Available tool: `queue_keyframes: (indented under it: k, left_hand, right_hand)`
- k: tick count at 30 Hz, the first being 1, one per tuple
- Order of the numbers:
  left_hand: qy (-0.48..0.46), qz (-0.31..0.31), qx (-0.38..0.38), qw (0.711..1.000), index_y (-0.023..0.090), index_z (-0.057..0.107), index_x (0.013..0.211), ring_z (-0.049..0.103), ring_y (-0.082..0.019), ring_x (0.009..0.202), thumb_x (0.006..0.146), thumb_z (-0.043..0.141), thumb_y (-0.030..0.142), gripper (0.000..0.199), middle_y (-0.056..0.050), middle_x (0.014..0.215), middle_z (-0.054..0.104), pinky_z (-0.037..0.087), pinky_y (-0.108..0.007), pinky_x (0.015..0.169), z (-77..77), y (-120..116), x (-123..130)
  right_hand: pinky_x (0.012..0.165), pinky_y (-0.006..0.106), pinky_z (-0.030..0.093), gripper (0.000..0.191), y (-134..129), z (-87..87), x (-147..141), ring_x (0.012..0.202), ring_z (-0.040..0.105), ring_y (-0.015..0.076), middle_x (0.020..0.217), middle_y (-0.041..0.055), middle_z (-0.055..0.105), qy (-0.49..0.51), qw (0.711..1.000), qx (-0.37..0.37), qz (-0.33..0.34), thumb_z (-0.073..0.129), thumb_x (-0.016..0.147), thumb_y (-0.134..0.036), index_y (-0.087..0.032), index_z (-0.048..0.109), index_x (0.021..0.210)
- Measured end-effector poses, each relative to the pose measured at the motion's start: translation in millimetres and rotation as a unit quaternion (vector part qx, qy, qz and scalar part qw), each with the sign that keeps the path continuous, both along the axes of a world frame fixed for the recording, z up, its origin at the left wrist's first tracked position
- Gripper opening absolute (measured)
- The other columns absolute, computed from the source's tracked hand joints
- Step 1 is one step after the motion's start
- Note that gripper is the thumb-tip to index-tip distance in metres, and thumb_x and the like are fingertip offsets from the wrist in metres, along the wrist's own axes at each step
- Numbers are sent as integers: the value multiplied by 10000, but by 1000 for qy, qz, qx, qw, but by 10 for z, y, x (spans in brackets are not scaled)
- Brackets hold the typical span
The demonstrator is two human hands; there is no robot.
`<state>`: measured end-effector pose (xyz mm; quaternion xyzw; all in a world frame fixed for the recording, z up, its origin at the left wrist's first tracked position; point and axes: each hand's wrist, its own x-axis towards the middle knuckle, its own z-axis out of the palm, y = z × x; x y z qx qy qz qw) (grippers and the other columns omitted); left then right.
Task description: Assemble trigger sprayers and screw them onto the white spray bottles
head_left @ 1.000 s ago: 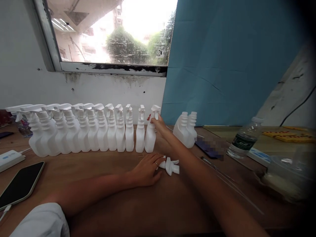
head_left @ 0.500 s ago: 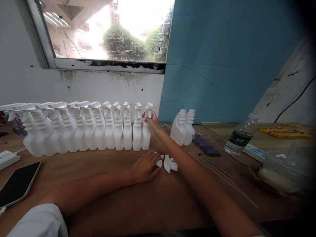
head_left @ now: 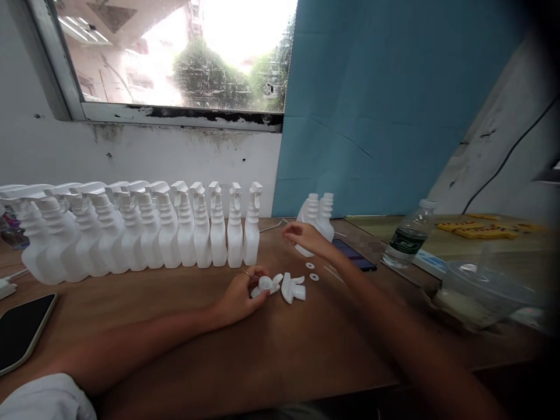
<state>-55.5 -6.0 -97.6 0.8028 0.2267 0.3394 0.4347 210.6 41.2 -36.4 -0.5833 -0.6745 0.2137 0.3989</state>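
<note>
On the table, my left hand (head_left: 238,298) is closed around a white trigger spray head (head_left: 265,284), whose round collar faces up. Just right of it lies another white trigger spray head (head_left: 287,288) on its side. My right hand (head_left: 310,238) is raised above the table with loosely curved fingers and nothing visible in them. It partly covers two white bottles (head_left: 326,214) without spray heads. Two small white ring washers (head_left: 310,265) rest below that hand. The nearest finished-looking spray bottle (head_left: 251,236) stands upright at the right end of a row, apart from both hands.
Several white spray bottles (head_left: 144,227) line the back left. A dark phone (head_left: 26,329) lies at left, another phone (head_left: 356,255) at right. Thin tubes (head_left: 335,273), a water bottle (head_left: 406,236), a lidded plastic cup (head_left: 476,291) and yellow pieces (head_left: 481,230) occupy the right side.
My right hand has let go of the end spray bottle and moved right, toward the headless bottles. My left hand has turned the spray head so its collar shows. The view has shifted slightly right.
</note>
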Motion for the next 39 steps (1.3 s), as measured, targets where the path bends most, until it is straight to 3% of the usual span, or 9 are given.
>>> queue_keyframes:
  k: [5, 9, 12, 16, 20, 24, 28, 35, 39]
  left_hand:
    - [-23, -131, -67, 989, 176, 473, 1120, 594, -142, 830, 819, 618, 144, 335, -30, 940, 620, 439, -218, 687, -16, -107, -17]
    - [2, -169, -87, 982, 174, 475, 1124, 584, -124, 786, 797, 641, 116, 371, -20, 908, 627, 410, -195, 637, 16, -155, -12]
    - [16, -181, -108, 977, 172, 487, 1127, 611, -141, 861, 786, 672, 112, 393, -57, 1040, 641, 447, -224, 698, 56, -170, -5]
    - [12, -201, -121, 972, 181, 480, 1159, 631, -180, 1007, 779, 700, 101, 446, -95, 1185, 632, 479, -290, 823, 51, -168, 11]
    - [0, -181, -121, 976, 180, 489, 1132, 642, -180, 985, 783, 724, 142, 422, -65, 1058, 662, 490, -316, 851, -8, -139, 27]
    - [-26, -177, -123, 976, 179, 497, 1117, 646, -186, 993, 764, 755, 166, 438, -61, 1032, 659, 497, -345, 894, -36, -117, 30]
    - [-23, -179, -123, 976, 180, 487, 1123, 650, -191, 1006, 768, 751, 162, 442, -67, 1049, 665, 513, -350, 892, -43, -113, 23]
    - [-13, -158, -111, 981, 203, 421, 1136, 657, -195, 991, 759, 765, 229, 511, -51, 1037, 661, 537, -317, 828, -110, -98, 25]
    - [70, -116, 23, 991, 198, 465, 983, 627, -173, 862, 813, 709, 347, 332, -26, 939, 630, 500, -260, 710, -65, -75, -9]
  right_hand:
    - [813, 372, 558, 270, -521, -333, 494, 948, 643, 189, 1139, 65, 639, -143, 983, -111, -13, 586, 947, -342, -157, 621, 1140]
    - [860, 403, 547, 290, -597, -496, 547, 1008, 632, 205, 1196, 78, 620, -176, 978, -111, -15, 579, 951, -342, -168, 605, 1181]
    - [784, 356, 553, 226, -592, -486, 483, 877, 648, 167, 1028, 59, 664, -164, 982, -90, -30, 601, 935, -329, -139, 640, 1052]
    - [598, 286, 500, 221, -777, -315, 212, 624, 607, 150, 687, 12, 636, -107, 993, -25, -36, 640, 871, -342, -134, 648, 798]
    - [714, 307, 514, 196, -1172, -214, -290, 792, 651, 185, 870, 34, 700, -60, 996, 68, 0, 613, 876, -374, -194, 679, 836]
    - [804, 320, 516, 146, -1466, -342, -660, 886, 649, 183, 963, 55, 691, -61, 980, 168, 93, 559, 927, -239, -230, 704, 911]
    - [863, 325, 516, 290, -1567, -472, -695, 1023, 622, 179, 1137, 79, 636, -91, 965, 189, 155, 468, 952, -125, -254, 664, 1123]
    - [977, 423, 479, 343, -1610, -499, -628, 1117, 575, 220, 1231, 90, 608, -158, 954, 194, 166, 485, 924, -104, -263, 611, 1201]
    - [987, 434, 475, 285, -1616, -514, -660, 1103, 584, 227, 1200, 90, 629, -168, 957, 192, 136, 513, 921, -134, -254, 595, 1166]
